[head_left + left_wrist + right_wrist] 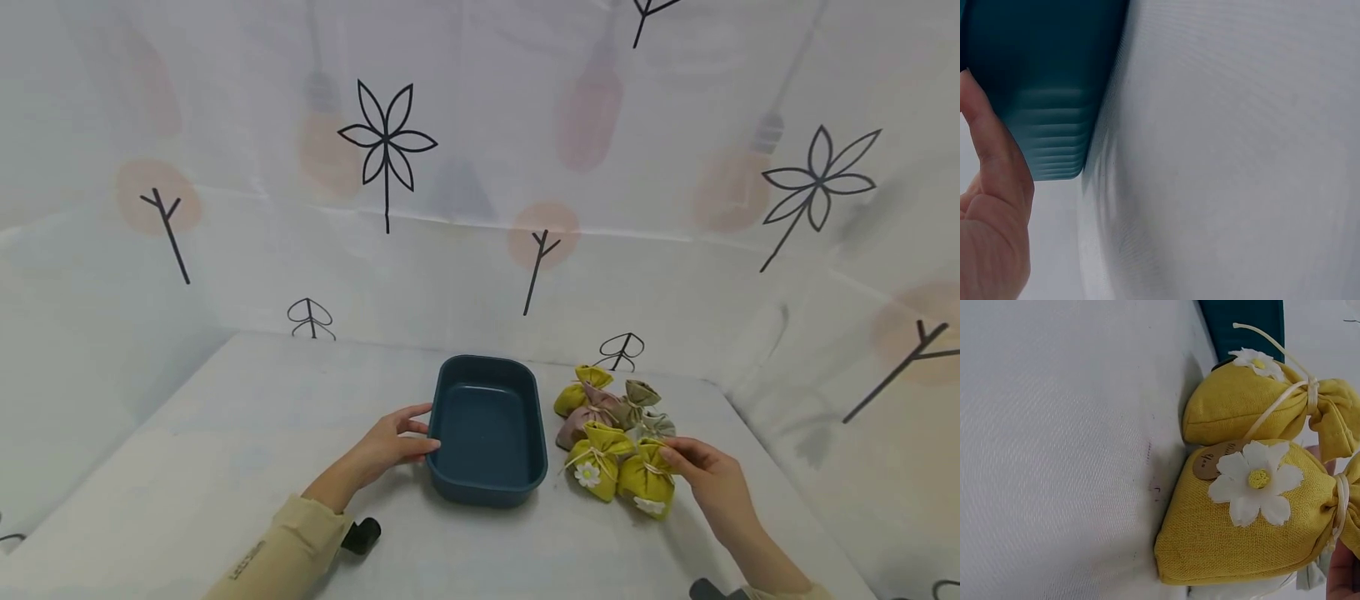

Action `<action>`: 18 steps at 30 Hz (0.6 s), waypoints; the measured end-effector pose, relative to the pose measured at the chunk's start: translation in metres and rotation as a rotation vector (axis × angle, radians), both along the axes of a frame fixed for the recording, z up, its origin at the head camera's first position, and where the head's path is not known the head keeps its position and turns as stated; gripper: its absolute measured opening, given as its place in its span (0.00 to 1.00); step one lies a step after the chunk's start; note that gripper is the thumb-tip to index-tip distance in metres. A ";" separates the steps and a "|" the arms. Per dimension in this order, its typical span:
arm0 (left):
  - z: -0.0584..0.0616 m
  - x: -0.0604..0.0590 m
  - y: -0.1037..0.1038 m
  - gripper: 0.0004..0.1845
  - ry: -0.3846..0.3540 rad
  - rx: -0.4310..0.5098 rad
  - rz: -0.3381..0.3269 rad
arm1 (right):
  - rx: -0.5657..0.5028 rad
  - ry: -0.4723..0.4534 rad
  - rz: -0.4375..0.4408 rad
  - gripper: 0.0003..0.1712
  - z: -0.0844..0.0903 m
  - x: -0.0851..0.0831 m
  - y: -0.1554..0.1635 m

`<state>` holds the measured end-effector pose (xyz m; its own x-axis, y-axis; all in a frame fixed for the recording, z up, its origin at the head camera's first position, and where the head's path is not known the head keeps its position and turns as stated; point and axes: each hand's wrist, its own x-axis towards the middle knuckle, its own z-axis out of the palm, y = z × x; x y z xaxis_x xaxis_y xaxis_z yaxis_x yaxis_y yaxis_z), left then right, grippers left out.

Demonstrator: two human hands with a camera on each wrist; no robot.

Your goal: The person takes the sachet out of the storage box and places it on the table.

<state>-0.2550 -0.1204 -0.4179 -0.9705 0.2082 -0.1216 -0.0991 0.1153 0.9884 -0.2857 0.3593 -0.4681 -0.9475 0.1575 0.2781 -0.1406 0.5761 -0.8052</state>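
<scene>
A dark teal rectangular box stands upright on the table, its inside bare. My left hand holds its left side, thumb at the rim and fingers against the outer wall. In the left wrist view, the thumb lies along the ribbed corner of the box; the other fingers are mostly hidden. To the right, my right hand pinches the gathered neck of a yellow drawstring sachet with a white flower. Another yellow sachet sits right beside it, also flowered.
Behind the two front sachets, several more are bunched together: a yellow one, a pink one and greenish ones. White cloth covers the table. A patterned curtain hangs along the back and sides.
</scene>
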 end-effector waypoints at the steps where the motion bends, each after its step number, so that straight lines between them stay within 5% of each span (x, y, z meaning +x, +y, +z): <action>1: 0.000 0.000 0.000 0.40 0.000 0.001 -0.001 | -0.001 0.001 0.008 0.23 0.001 0.001 -0.001; 13: 0.001 0.002 0.001 0.39 0.001 0.002 -0.001 | -0.095 -0.013 0.059 0.25 0.026 0.011 -0.009; 18: 0.001 0.003 -0.002 0.38 0.002 -0.008 0.018 | -0.093 -0.021 0.037 0.25 0.023 0.005 -0.006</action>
